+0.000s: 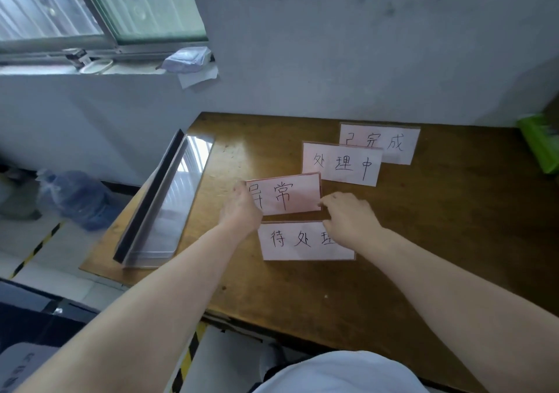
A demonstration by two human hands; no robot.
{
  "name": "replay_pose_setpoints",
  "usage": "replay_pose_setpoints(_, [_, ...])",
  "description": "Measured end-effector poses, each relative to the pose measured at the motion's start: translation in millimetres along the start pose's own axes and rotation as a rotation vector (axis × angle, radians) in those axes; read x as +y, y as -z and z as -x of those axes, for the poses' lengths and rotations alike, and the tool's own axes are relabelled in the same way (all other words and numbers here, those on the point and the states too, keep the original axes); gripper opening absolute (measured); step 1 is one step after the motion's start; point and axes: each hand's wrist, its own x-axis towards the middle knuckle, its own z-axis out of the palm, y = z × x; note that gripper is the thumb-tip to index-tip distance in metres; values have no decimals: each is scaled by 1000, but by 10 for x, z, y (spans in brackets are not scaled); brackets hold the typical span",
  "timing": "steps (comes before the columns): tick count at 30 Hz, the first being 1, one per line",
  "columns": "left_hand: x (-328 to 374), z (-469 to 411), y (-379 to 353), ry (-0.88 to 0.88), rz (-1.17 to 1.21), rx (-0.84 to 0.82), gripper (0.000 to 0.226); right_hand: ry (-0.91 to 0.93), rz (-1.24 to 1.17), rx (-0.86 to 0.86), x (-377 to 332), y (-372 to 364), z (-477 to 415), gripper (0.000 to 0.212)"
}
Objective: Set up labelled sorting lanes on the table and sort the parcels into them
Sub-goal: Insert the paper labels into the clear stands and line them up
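Your left hand [242, 208] reaches in from the lower left with the forearm stretched straight over the table [423, 241], the back of the hand turned up. Its fingers are curled round the left edge of the 异常 card [284, 196], covering part of the first character; most of the fingers are hidden by the hand itself. Your right hand [348, 217] comes in from the lower right, wrist bent slightly inward, and its fingertips pinch the lower right corner of the same card. That hand lies over the right end of the 待处理 card [302, 241], which rests flat on the table just on your side of the held card. Farther back, the 处理中 card [341, 164] overlaps the lower left of the 已完成 card [390, 144] near the wall. A clear tray [169, 205] with a dark strip along one side sits at the table's left edge, well apart from the cards.
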Motion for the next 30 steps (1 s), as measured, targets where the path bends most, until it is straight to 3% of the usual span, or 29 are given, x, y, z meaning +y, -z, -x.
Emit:
replay_pose_setpoints(3, [-124,-143,135,-24,-21,1,59,14,2,-16,-111,-13,-74,42])
replay_pose_setpoints(12, [-237,-248,170,-330,-85,-177,31,-43,15,-8,-80,-60,-5,38])
replay_pose_setpoints(21, [-184,-176,-21,-306,-166,-251,40,-107,10,-1,129,-81,180,40])
replay_pose_setpoints(30, [-98,36,-97,-117,-301,-274,31,-146,-52,10,399,-125,364,41])
